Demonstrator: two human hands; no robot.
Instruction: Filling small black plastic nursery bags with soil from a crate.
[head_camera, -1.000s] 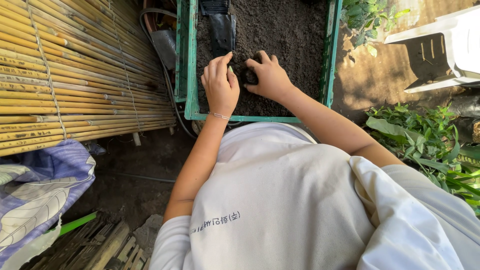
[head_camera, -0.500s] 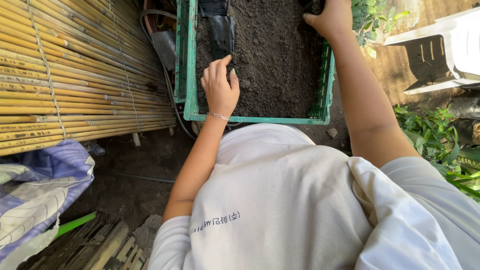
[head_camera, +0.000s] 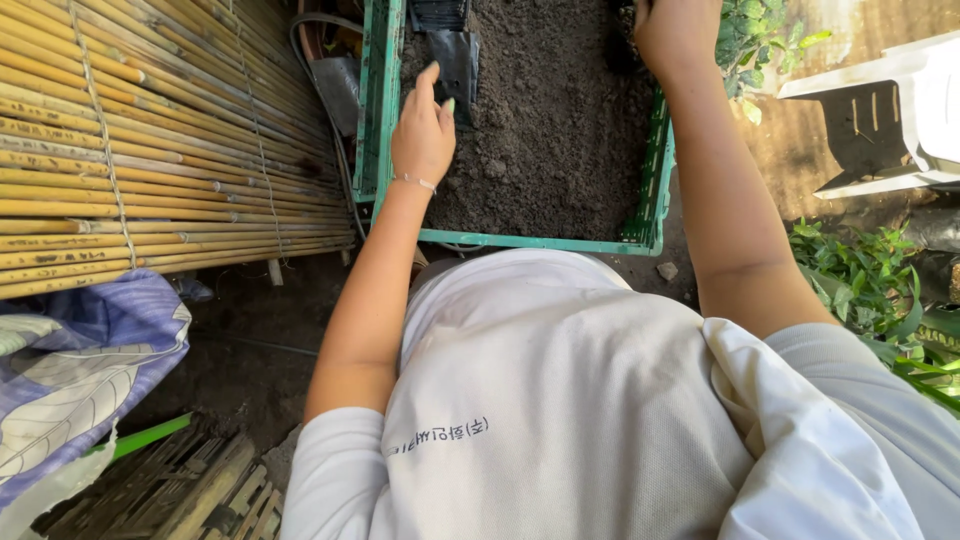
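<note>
Reaching left hand toward black bag, green crate, bamboo mat beside

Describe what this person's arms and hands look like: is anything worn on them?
Both arms are bare from short white sleeves down to the hands. The left hand has a thin silver chain bracelet at the wrist and pale green polish on the thumbnail. The right hand is cut off by the picture's top edge; no glove, ring or watch shows on it.
</note>
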